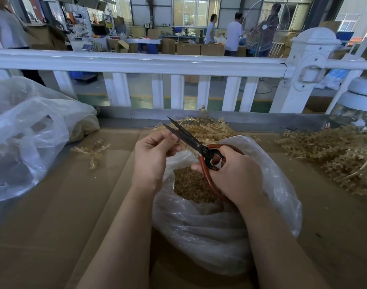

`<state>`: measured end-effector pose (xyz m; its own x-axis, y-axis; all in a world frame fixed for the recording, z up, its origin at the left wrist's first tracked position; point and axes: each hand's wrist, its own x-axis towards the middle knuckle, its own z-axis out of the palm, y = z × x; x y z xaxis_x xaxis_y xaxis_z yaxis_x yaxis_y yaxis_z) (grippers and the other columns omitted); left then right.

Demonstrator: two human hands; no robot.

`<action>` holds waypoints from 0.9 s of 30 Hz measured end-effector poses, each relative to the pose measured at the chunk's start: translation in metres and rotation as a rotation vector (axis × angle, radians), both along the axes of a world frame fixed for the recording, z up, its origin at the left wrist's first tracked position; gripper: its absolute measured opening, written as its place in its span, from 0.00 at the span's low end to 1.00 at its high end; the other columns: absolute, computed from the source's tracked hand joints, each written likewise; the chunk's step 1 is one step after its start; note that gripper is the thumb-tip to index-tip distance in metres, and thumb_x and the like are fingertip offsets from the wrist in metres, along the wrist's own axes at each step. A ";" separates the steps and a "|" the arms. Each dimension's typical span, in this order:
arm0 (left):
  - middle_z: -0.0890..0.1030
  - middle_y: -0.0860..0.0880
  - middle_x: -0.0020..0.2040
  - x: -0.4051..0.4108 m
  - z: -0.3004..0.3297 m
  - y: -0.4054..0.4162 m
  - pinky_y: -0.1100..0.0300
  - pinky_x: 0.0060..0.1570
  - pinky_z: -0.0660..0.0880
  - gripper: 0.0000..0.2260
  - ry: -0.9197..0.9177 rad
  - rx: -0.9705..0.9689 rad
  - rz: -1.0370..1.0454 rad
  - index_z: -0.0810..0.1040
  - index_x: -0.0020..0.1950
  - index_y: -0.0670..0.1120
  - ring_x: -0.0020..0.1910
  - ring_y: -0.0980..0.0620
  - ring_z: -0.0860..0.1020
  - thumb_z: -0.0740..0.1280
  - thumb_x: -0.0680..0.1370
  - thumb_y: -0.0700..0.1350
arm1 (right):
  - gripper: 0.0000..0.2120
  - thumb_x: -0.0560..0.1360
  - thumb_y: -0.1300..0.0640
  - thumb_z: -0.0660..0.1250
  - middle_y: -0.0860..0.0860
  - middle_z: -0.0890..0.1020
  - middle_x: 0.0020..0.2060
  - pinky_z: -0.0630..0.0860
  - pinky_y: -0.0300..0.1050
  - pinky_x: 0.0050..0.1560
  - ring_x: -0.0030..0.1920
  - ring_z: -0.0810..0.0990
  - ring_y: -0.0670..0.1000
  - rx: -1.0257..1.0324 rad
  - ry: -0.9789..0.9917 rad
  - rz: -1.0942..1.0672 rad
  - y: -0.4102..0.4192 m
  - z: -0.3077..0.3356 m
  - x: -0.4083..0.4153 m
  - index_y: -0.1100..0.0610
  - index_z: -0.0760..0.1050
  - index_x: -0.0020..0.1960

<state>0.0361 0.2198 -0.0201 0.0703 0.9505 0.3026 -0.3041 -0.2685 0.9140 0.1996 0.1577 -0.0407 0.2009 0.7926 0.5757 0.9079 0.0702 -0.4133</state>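
My right hand grips the red handles of black-bladed scissors, whose blades stand slightly apart and point up and to the left. My left hand has its fingers curled next to the blades and seems to pinch something small; what it holds is hidden. Both hands hover over a clear plastic bag on the cardboard-covered table. The bag's mouth shows a heap of small golden-brown cut pieces.
Golden plastic sprigs lie behind the bag, at the right and at the left. A large clear bag fills the left side. A white railing borders the table's far edge; people stand beyond it.
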 end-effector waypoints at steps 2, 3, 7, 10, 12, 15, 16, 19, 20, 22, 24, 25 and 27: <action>0.81 0.51 0.34 -0.001 0.000 0.000 0.64 0.38 0.74 0.10 0.062 0.025 0.010 0.83 0.41 0.44 0.33 0.55 0.76 0.67 0.78 0.33 | 0.37 0.65 0.21 0.55 0.41 0.83 0.38 0.69 0.30 0.37 0.37 0.76 0.40 0.004 0.000 0.009 -0.001 0.000 0.000 0.50 0.81 0.49; 0.81 0.51 0.34 -0.001 -0.001 0.001 0.65 0.39 0.75 0.12 0.101 0.043 0.017 0.82 0.40 0.45 0.33 0.55 0.76 0.66 0.78 0.33 | 0.36 0.65 0.21 0.55 0.41 0.82 0.38 0.68 0.28 0.36 0.36 0.75 0.40 0.004 0.000 0.012 -0.001 0.000 0.000 0.50 0.80 0.49; 0.80 0.51 0.33 0.000 -0.001 0.001 0.66 0.38 0.74 0.11 0.220 0.107 0.052 0.83 0.41 0.41 0.33 0.57 0.76 0.65 0.77 0.29 | 0.36 0.64 0.20 0.55 0.37 0.76 0.37 0.64 0.26 0.36 0.35 0.71 0.38 0.001 0.005 0.003 -0.001 0.001 0.001 0.49 0.79 0.49; 0.79 0.51 0.32 0.000 -0.003 0.002 0.63 0.39 0.74 0.09 0.293 0.156 0.072 0.81 0.40 0.35 0.34 0.55 0.76 0.64 0.75 0.27 | 0.35 0.64 0.19 0.55 0.36 0.75 0.35 0.61 0.25 0.33 0.33 0.69 0.37 -0.002 -0.015 -0.023 -0.001 0.001 0.001 0.48 0.78 0.48; 0.79 0.50 0.33 0.001 -0.003 0.002 0.61 0.41 0.75 0.10 0.333 0.180 0.070 0.80 0.37 0.36 0.35 0.54 0.77 0.64 0.74 0.26 | 0.34 0.64 0.20 0.56 0.37 0.76 0.35 0.61 0.25 0.33 0.32 0.69 0.37 -0.003 -0.018 -0.029 -0.001 0.001 0.001 0.48 0.78 0.47; 0.79 0.52 0.32 0.002 -0.002 0.001 0.62 0.41 0.75 0.13 0.320 0.171 0.045 0.79 0.35 0.41 0.35 0.54 0.77 0.64 0.75 0.27 | 0.35 0.64 0.19 0.56 0.39 0.79 0.35 0.67 0.29 0.34 0.35 0.74 0.40 0.007 -0.014 -0.013 0.000 -0.001 0.002 0.50 0.79 0.46; 0.79 0.53 0.31 0.002 -0.002 0.001 0.63 0.40 0.75 0.13 0.304 0.162 0.033 0.79 0.35 0.41 0.35 0.55 0.77 0.64 0.75 0.26 | 0.35 0.64 0.19 0.56 0.39 0.80 0.35 0.70 0.31 0.35 0.35 0.75 0.40 0.011 -0.016 -0.009 0.000 -0.001 0.003 0.50 0.79 0.46; 0.79 0.53 0.30 0.002 -0.001 0.000 0.65 0.39 0.74 0.11 0.257 0.138 -0.008 0.79 0.37 0.38 0.33 0.57 0.76 0.64 0.75 0.26 | 0.35 0.65 0.19 0.56 0.40 0.80 0.35 0.75 0.35 0.36 0.35 0.77 0.41 0.028 -0.022 -0.008 0.000 -0.002 0.002 0.50 0.79 0.44; 0.79 0.53 0.30 0.001 -0.001 0.000 0.65 0.39 0.74 0.11 0.251 0.132 -0.018 0.79 0.38 0.37 0.33 0.57 0.76 0.63 0.76 0.27 | 0.36 0.65 0.19 0.56 0.40 0.80 0.35 0.75 0.36 0.36 0.35 0.77 0.41 0.034 -0.020 -0.008 0.000 -0.002 0.002 0.50 0.79 0.44; 0.79 0.53 0.31 0.001 0.000 -0.001 0.64 0.39 0.75 0.11 0.244 0.122 -0.036 0.80 0.39 0.38 0.33 0.56 0.76 0.62 0.77 0.27 | 0.36 0.65 0.19 0.55 0.40 0.80 0.34 0.75 0.36 0.36 0.35 0.77 0.41 0.035 -0.021 -0.012 0.000 -0.002 0.002 0.50 0.79 0.44; 0.79 0.52 0.31 0.001 0.001 -0.002 0.65 0.39 0.75 0.12 0.233 0.115 -0.047 0.80 0.40 0.39 0.33 0.56 0.75 0.62 0.77 0.26 | 0.36 0.65 0.19 0.55 0.39 0.80 0.34 0.73 0.33 0.35 0.35 0.76 0.41 0.030 -0.025 -0.012 0.000 -0.002 0.002 0.50 0.79 0.44; 0.79 0.53 0.31 0.001 0.001 -0.002 0.65 0.39 0.75 0.13 0.229 0.112 -0.050 0.80 0.41 0.40 0.33 0.57 0.75 0.62 0.77 0.26 | 0.36 0.65 0.19 0.55 0.39 0.79 0.35 0.72 0.32 0.35 0.35 0.75 0.40 0.027 -0.027 -0.013 0.000 -0.001 0.001 0.49 0.79 0.45; 0.79 0.54 0.30 0.001 0.002 -0.003 0.65 0.38 0.75 0.14 0.225 0.108 -0.057 0.81 0.41 0.41 0.33 0.58 0.76 0.61 0.77 0.26 | 0.35 0.65 0.19 0.55 0.37 0.78 0.35 0.69 0.30 0.35 0.35 0.74 0.39 0.020 -0.029 -0.019 0.000 0.000 0.001 0.49 0.79 0.46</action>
<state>0.0371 0.2172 -0.0183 0.1996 0.9062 0.3727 -0.1132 -0.3565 0.9274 0.2008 0.1575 -0.0412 0.1987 0.7774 0.5968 0.9206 0.0607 -0.3857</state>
